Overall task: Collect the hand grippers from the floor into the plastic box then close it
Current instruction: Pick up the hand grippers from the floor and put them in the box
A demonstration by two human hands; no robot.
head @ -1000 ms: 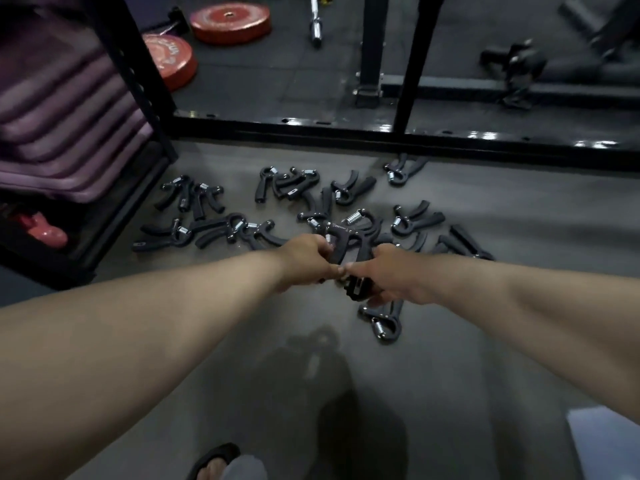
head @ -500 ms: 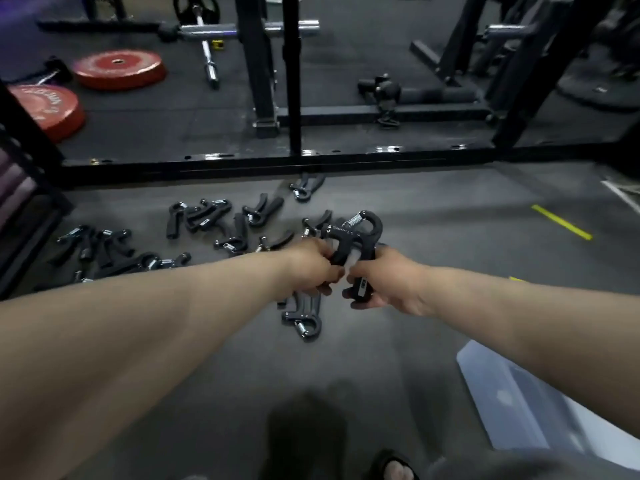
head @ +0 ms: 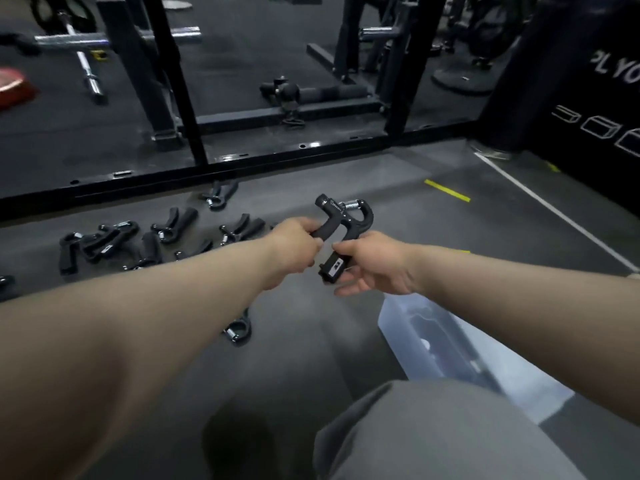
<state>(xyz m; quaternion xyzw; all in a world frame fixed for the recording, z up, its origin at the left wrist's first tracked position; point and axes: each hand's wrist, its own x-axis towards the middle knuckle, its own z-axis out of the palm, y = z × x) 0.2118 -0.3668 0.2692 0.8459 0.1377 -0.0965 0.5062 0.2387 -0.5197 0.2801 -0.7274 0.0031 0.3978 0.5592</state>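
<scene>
Left hand (head: 298,245): fist wrapped fully round the foam handle of the held gripper (head: 349,220)
Right hand (head: 372,266): thumb and forefinger pinch the other handle, the one with the label block; the remaining fingers are loose and half-straight beneath it
Held gripper: in the air between both hands, spring end up; clear of the floor, up and left of the plastic box (head: 393,318)
Step in hand: carrying it to the box, by my reading; one hand is enough, so let the left let go and the right swing it over the near rim; lower it in flat rather than toss it, so later ones pack down and the lid can seat
Plastic box: one; translucent, low right beside the grey knee (head: 433,427), partly behind the right forearm; a dark shape inside is too blurred to name; lid on or off, cannot tell
Floor grippers (head: 173,223): at least eight counted; the left cluster overlaps and the left forearm hides some floor, so likely more
Stray gripper (head: 239,330): one, alone beside the left forearm, nearest the box and counted above
In hand: one
Background: one barbell (head: 86,72); one red plate (head: 10,88), cropped at the left edge
</scene>
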